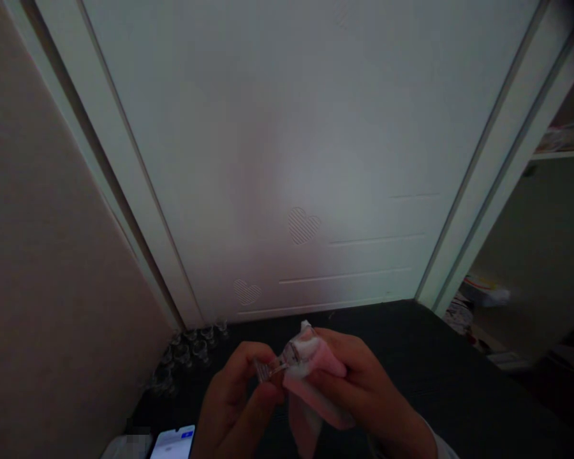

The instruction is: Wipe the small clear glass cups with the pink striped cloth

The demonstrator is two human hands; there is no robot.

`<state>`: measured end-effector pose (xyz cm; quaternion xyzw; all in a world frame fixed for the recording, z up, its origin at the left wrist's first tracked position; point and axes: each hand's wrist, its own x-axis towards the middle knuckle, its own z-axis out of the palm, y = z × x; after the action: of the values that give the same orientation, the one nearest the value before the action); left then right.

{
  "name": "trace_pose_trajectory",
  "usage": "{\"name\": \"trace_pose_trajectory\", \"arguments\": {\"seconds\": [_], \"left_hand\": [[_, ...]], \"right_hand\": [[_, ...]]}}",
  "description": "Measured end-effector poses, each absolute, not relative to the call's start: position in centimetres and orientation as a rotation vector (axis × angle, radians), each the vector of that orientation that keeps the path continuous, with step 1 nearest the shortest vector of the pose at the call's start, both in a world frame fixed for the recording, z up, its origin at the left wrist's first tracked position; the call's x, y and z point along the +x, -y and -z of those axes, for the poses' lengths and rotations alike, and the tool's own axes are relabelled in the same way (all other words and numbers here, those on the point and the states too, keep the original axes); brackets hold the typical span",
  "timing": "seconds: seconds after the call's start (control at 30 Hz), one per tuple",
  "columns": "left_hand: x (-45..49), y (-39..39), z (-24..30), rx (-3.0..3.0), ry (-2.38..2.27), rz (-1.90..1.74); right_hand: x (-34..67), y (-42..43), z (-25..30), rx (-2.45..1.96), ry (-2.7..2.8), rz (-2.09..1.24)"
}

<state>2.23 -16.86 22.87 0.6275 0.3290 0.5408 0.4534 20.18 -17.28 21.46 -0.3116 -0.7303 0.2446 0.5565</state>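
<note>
A small clear stemmed glass is held tilted between my hands above the dark table. My left hand pinches its foot between thumb and fingers. Around the bowl, my right hand is closed on a pink and white cloth, and part of the cloth shows through the glass, seemingly pushed into the bowl. The cloth's loose end hangs below the hands. Several similar small glasses stand grouped on the table to the left, near the wall.
A lit phone lies at the lower left, beside a pale object that is partly blurred. The dark tabletop meets a white panel door with heart patterns. At the right, open shelves hold several items.
</note>
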Motion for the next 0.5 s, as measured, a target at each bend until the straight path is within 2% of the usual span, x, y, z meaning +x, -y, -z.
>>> {"name": "trace_pose_trajectory", "arguments": {"seconds": [0.37,0.5], "left_hand": [[2.47,17.12,-22.48,1.412,-0.599,-1.243],[2.69,17.3,-22.75,1.441,-0.65,-1.255]], "right_hand": [[20.42,17.7,-21.51,-0.556,1.59,-0.947],[20.65,18.02,-21.3,-0.668,1.556,-0.987]]}}
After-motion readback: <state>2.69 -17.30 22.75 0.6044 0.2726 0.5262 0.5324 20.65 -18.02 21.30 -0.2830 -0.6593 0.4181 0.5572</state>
